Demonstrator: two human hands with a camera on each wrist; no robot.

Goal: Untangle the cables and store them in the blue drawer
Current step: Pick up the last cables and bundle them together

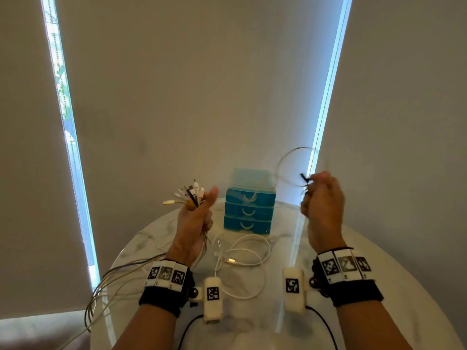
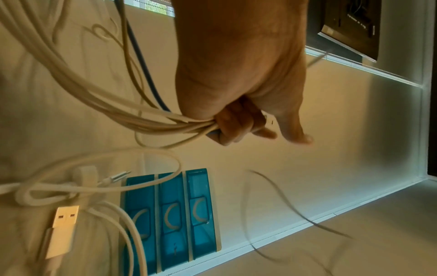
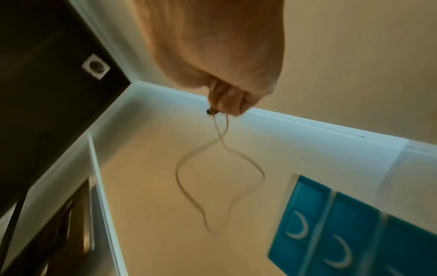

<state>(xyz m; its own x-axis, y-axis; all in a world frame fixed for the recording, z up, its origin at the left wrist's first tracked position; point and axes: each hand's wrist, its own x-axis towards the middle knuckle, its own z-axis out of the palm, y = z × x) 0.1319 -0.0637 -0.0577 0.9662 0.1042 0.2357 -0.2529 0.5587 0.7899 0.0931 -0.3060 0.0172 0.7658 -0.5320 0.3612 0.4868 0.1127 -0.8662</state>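
Left hand [image 1: 194, 221] up at 9 o'clock of the blue drawer unit [image 1: 249, 210], fist wrapped tight round a cable bundle [image 1: 188, 195], thumb sticking up. Connector ends fan out above the fist, mostly white, one black, a couple metal-tipped; the long tails drop below the wrist and trail off the table edge toward 7 o'clock. Left wrist view: same fist [image 2: 238, 119], fingers curled over white cords plus one dark blue cord.

Right hand [image 1: 324, 205] raised at 3 o'clock of the unit, fingers curled, pinching a thin cable [image 1: 290, 157] w/ a black plug end poking out by the knuckles. Thin cable loops up in an arc toward 12 o'clock, blurred. Right wrist view: fingertips [image 3: 227, 100] pinched on two strands, hanging in a loose, crossed loop [image 3: 236, 155].

Drawer unit: three blue drawers, all closed, pale crescent handles, clear top; sits at far centre of the white marble round table [image 1: 379, 248].

Loose white USB cable [image 1: 242, 251] lies coiled on the table at 6 o'clock of the unit, between the two wrists, USB-A plug [image 2: 62, 224] close to the left wrist cam.
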